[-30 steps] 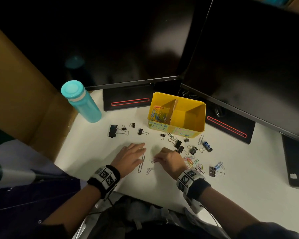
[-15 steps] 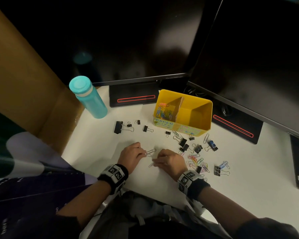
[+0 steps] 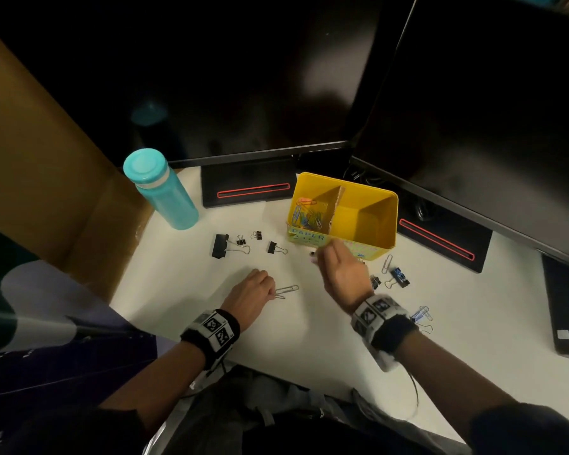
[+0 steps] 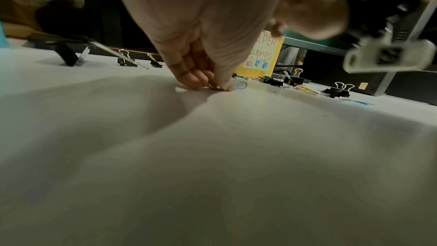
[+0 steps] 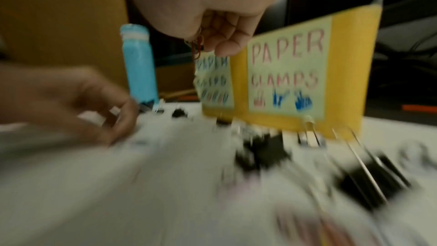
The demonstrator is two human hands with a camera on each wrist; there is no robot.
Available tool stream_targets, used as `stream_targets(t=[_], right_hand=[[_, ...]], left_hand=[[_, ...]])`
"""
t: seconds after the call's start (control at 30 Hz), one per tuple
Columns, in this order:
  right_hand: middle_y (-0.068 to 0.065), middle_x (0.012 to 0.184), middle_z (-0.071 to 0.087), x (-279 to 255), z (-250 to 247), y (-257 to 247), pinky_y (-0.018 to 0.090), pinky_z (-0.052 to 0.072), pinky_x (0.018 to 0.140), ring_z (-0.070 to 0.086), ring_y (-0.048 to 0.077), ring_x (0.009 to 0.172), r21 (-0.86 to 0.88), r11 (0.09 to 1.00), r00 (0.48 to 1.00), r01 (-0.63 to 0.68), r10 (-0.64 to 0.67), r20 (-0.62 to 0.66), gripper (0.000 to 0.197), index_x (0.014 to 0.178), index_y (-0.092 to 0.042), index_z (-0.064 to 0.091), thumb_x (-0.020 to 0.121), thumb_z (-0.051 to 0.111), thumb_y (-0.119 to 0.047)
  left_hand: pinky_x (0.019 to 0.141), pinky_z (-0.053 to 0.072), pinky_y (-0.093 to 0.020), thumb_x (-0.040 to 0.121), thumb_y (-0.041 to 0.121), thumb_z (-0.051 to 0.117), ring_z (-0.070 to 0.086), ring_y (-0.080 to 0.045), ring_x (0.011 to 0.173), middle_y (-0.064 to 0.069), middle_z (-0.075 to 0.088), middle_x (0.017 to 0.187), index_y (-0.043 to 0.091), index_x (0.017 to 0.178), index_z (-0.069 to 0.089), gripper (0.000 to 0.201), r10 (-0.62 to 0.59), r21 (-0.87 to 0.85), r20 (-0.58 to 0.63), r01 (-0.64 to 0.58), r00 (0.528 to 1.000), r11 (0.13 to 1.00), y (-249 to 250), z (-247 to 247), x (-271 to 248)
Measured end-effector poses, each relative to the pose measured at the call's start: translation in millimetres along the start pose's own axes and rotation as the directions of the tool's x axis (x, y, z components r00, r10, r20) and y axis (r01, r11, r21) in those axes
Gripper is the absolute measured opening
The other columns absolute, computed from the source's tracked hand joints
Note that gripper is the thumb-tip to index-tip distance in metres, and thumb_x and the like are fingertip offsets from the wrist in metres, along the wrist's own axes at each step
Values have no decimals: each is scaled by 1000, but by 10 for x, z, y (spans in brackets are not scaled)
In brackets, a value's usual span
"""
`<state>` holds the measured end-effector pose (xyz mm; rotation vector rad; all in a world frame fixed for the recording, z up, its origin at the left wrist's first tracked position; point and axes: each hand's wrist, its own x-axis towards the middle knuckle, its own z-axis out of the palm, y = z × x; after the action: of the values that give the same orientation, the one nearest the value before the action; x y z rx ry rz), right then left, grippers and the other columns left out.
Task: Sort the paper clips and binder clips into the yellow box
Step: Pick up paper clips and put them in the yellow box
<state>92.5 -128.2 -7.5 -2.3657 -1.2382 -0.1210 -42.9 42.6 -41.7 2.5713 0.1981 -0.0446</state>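
Left hand pinching silver paper clip lying lengthwise rightward, right hand clutching red clips

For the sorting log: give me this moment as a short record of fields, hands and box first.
left hand: on the table, pinching silver paper clips
right hand: raised before the yellow box, pinching small paper clips
box, left compartment: coloured paper clips
box, right compartment: looks empty
binder clips: loose on the table
teal bottle: upright, left of the box
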Motion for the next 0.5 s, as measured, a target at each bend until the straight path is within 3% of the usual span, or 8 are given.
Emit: stream_targets(t=[0.1,0.23,0.33,0.4,0.43,0.5], right_hand=[[10,79,55,507,-180,20,29,42,38,47,20,59,-48,996,985,-74,66,-160,21,87,-4,55,95,49,-22],[12,91,61,726,-211,52,31,48,46,54,27,79,-131,985,979,-115,91,-180,15,94,-7,64,88,63,-21],[9,84,60,436,-3,-67,34,50,46,54,24,72,-72,988,990,138,-139,-20,9,90,-7,64,86,64,-16],[8,82,60,155,161,-142,29,51,44,56,23,67,8,974,962,227,-225,156,21,90,-7,67,76,75,-21],[8,84,60,27,228,-167,29,51,42,57,23,69,45,975,943,219,-224,247,29,93,-8,68,71,80,-23],[7,84,60,-143,322,-192,30,50,41,58,24,71,100,986,936,135,-160,312,27,90,-10,69,69,81,-22]], left_hand=[[56,48,-29,76,2,70,47,-11,72,-2,58,72,11,71,56,17,35,-25,-17,-36,999,999,-20,-11,-11],[60,45,-31,77,5,69,41,-8,71,-2,58,71,11,72,56,16,58,-86,-46,-62,997,994,-59,-86,-47],[64,45,-29,84,16,56,44,-9,71,-1,55,75,12,75,55,11,-28,-164,-221,-9,975,986,-179,-211,-89],[66,48,-32,85,11,59,50,-13,72,-2,55,79,11,77,57,8,-108,-210,-348,35,931,977,-231,-342,-50],[67,49,-33,84,7,61,52,-16,72,-3,56,80,10,78,58,8,-125,-217,-397,39,909,975,-221,-413,-3],[68,49,-34,83,1,64,54,-19,73,-4,57,81,8,79,60,9,-114,-212,-460,15,880,977,-125,-571,169]])
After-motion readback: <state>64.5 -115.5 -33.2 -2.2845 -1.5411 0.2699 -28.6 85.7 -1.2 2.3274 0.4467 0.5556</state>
